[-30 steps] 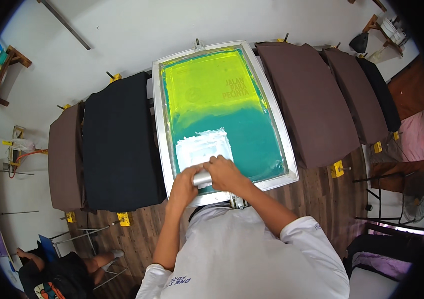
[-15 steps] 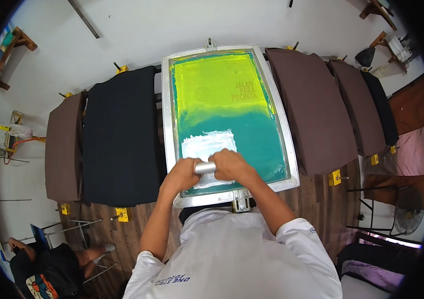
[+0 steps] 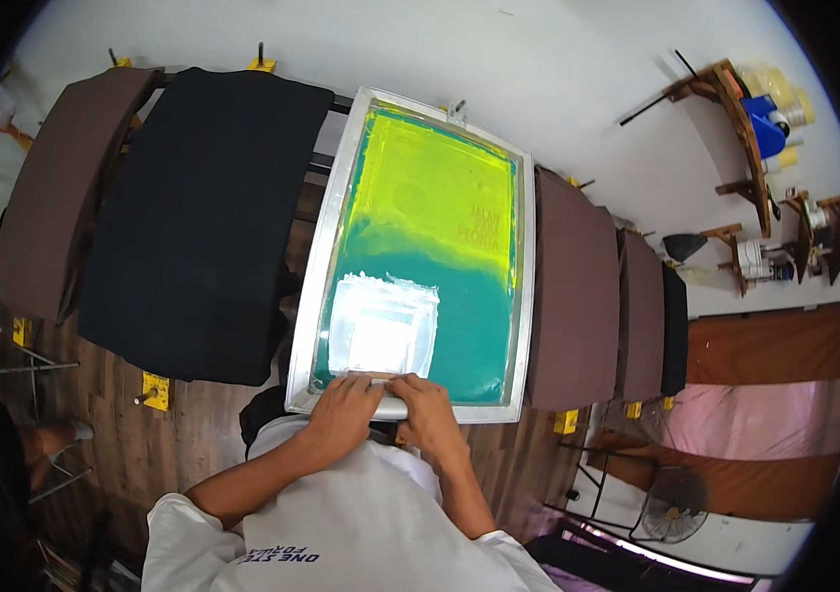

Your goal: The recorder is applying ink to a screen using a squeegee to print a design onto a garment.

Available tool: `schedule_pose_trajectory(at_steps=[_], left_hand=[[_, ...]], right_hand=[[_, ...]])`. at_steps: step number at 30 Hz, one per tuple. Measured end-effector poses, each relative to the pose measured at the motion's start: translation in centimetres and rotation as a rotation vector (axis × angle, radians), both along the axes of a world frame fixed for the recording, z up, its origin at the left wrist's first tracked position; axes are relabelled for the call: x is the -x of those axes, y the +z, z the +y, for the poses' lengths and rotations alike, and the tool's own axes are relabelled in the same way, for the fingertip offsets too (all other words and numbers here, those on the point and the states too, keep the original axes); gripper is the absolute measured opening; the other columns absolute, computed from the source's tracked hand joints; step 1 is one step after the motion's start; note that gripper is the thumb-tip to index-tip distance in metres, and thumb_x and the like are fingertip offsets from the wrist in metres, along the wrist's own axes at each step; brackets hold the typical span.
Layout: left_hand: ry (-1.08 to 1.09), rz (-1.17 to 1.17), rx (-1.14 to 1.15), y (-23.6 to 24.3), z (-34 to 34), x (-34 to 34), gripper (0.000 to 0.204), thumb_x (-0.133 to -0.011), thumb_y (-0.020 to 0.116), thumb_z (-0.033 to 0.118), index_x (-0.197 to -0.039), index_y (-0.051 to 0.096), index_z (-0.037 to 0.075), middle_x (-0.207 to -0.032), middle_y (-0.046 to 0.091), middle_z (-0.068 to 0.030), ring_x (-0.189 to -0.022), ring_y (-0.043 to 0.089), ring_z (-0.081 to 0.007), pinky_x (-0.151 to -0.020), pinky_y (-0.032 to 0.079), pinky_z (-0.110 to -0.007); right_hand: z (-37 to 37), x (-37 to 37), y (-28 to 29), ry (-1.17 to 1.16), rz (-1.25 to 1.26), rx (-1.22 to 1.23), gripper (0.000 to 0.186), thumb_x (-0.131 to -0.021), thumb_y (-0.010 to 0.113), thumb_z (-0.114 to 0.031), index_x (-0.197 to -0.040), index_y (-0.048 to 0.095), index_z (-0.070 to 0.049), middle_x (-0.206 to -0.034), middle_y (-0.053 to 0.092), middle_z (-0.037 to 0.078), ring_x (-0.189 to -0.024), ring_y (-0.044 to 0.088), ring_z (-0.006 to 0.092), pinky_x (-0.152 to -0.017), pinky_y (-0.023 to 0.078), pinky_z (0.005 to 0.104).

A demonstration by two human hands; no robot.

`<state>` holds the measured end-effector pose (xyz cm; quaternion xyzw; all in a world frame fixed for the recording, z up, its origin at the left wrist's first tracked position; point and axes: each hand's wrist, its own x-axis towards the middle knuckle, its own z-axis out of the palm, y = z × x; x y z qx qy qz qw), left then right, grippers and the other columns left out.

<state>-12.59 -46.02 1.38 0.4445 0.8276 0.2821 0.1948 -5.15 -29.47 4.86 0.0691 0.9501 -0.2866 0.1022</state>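
Observation:
A framed printing screen [image 3: 528,316] lies before me, its mesh teal in the near part and yellow-green in the far part. A rectangular patch of white ink [image 3: 385,316] covers the near left of the mesh. At the near edge of the screen, both hands are closed round a squeegee [image 3: 393,407]. Its silver handle shows between them, and its blade is mostly hidden. My left hand [image 3: 343,414] has its fingers curled over the squeegee top. Beside it, my right hand [image 3: 427,407] grips the other side, fingers pointing toward the ink.
To the left are a black cloth-covered board [image 3: 203,217] and a brown one [image 3: 70,197]. More brown boards [image 3: 578,296] stand close on the right. Yellow brackets [image 3: 155,390] stick out at board ends. Wall shelves [image 3: 736,138] and a fan [image 3: 675,505] are further right.
Both hands have drawn the squeegee toward me, from the white ink patch to the screen's near edge. More of the patch is uncovered. The view has turned to the right.

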Motion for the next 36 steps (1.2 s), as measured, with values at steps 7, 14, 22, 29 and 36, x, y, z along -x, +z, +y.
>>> schedule_pose_trajectory(at_steps=[7,14,22,29,36], left_hand=[[0.155,0.025,-0.241,-1.0,4.6,6.7,0.044,-0.071,0.057,-0.011,-0.112,0.066,-0.001,-0.106,0.068,-0.0186,-0.101,0.063,-0.037,-0.09,0.047,-0.046],[0.117,0.076,-0.108,-2.1,2.0,-0.5,0.06,-0.065,0.059,-0.014,-0.123,0.06,0.002,-0.132,0.056,-0.0201,-0.121,0.054,-0.039,-0.103,0.043,-0.045],[0.056,-0.052,-0.081,2.6,3.9,2.0,0.048,-0.065,0.059,-0.009,-0.112,0.067,-0.001,-0.099,0.068,-0.0246,-0.092,0.064,-0.0421,-0.086,0.05,-0.046],[0.08,-0.005,-0.08,0.5,8.7,8.1,0.043,-0.07,0.061,-0.006,-0.11,0.069,0.004,-0.097,0.069,-0.0236,-0.091,0.066,-0.0421,-0.085,0.052,-0.047],[-0.019,0.1,-0.215,-1.1,5.4,3.8,0.043,-0.065,0.06,-0.012,-0.107,0.065,-0.002,-0.103,0.067,-0.0243,-0.091,0.064,-0.0429,-0.082,0.051,-0.049]], right_hand=[[4.2,6.6,-1.7,-0.007,0.11,-0.081,0.046,-0.062,0.065,0.005,-0.107,0.066,-0.004,-0.105,0.065,0.019,-0.098,0.062,0.0403,-0.082,0.052,0.046],[1.8,-0.7,-3.5,-0.037,0.153,-0.014,0.065,-0.057,0.072,0.003,-0.121,0.06,-0.008,-0.121,0.059,0.016,-0.109,0.056,0.0388,-0.092,0.048,0.0451],[4.6,1.5,-0.8,0.032,0.038,-0.061,0.042,-0.064,0.067,-0.001,-0.104,0.072,-0.013,-0.099,0.069,0.013,-0.095,0.065,0.033,-0.078,0.053,0.0449],[8.7,7.7,-1.6,-0.084,-0.033,-0.036,0.028,-0.069,0.07,-0.006,-0.097,0.072,-0.011,-0.097,0.069,0.014,-0.095,0.067,0.0335,-0.077,0.055,0.0467],[4.4,1.6,-3.6,-0.158,0.182,-0.058,0.047,-0.063,0.067,0.002,-0.108,0.069,-0.009,-0.1,0.068,0.016,-0.093,0.066,0.036,-0.078,0.052,0.0464]])
